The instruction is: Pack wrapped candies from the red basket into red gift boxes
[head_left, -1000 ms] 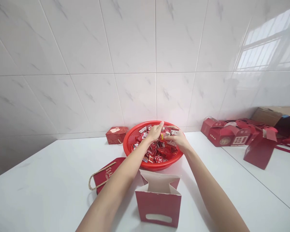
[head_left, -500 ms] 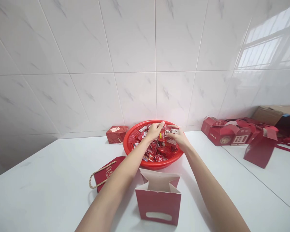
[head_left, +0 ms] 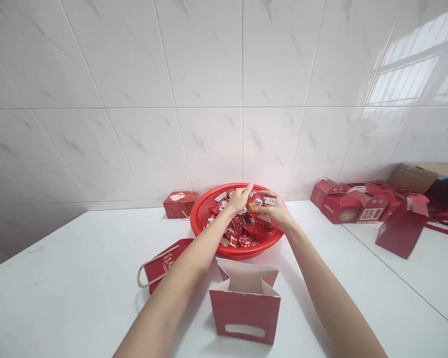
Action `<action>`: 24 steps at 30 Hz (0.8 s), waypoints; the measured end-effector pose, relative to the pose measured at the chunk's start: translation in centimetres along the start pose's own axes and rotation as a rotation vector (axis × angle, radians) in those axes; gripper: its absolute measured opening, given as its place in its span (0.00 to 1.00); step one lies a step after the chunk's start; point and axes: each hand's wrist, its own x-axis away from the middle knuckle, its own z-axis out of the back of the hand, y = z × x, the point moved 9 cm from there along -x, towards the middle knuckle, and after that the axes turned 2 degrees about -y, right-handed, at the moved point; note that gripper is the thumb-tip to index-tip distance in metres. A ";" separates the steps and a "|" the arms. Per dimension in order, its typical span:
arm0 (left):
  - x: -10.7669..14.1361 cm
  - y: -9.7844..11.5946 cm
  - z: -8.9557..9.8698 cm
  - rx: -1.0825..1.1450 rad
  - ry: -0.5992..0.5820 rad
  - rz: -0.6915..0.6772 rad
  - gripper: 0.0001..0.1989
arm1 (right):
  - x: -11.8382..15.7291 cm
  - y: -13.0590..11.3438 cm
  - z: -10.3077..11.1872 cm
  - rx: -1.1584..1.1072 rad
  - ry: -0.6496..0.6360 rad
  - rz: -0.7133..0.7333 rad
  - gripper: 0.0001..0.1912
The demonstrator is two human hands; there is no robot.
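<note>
My left hand reaches into the red plastic basket, over the far part of the wrapped sweets. One or more of its fingertips point up to the right; its other fingers are hidden. My right hand comes in from the basket's right side, its thumb and finger closed around a red and yellow wrapped sweet. Between my forearms, in front of the basket, stands a red paper gift box with its top open and an oval cutout low on the near side.
A red box with rope handle lies partly behind my left forearm. Left of the basket sits a small patterned red box. Several red gift boxes, a tilted red box and a cardboard carton stand right. A tiled wall closes the back.
My right fingers have moved slightly left and closed in around the red and yellow sweet. My left hand has barely moved. The view has shifted very slightly; the boxes stay put.
</note>
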 end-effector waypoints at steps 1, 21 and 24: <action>0.1 0.1 -0.1 0.012 -0.016 -0.003 0.29 | -0.1 0.1 0.1 -0.002 0.008 -0.005 0.35; 2.5 5.7 1.2 0.106 -0.109 -0.073 0.26 | 1.7 -4.7 -2.1 -0.207 -0.091 0.086 0.31; 3.8 7.5 2.5 0.133 -0.067 -0.069 0.27 | 3.0 -6.9 -2.8 -0.147 -0.093 0.139 0.30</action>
